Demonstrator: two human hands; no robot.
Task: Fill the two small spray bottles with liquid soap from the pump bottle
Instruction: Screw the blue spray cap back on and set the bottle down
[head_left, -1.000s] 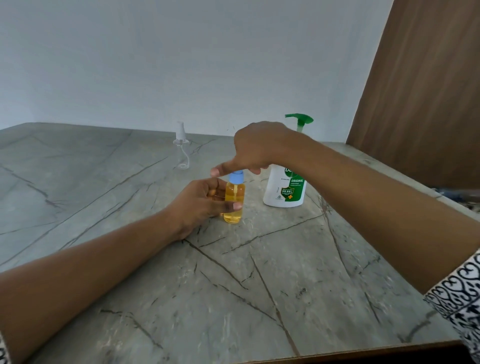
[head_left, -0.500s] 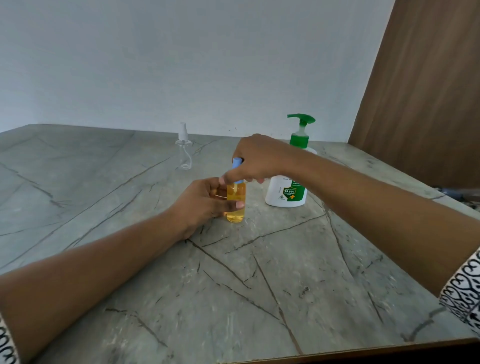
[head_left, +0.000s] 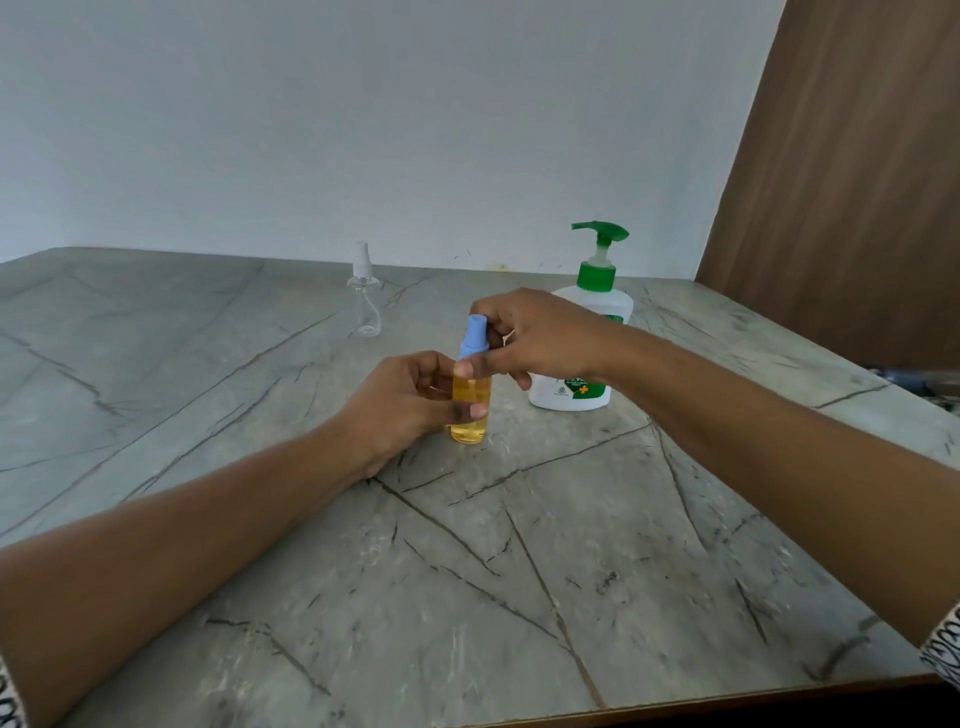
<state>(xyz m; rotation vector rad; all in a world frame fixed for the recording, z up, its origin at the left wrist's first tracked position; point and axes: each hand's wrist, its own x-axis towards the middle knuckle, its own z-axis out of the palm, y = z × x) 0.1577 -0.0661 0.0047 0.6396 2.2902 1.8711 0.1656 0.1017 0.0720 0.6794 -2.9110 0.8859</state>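
Left fingers grip amber bottle, right fingers pinch cap, well inside table.

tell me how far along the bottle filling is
Done: one spray bottle holds amber soap. In hand: the left hand grips it while the right hand pinches its blue spray top. Left: the clear bottle behind looks empty and capped.

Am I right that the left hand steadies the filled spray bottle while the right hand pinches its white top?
Nearly: the head view shows the top is blue, not white. The left hand steadies the filled spray bottle; the right hand pinches that top.
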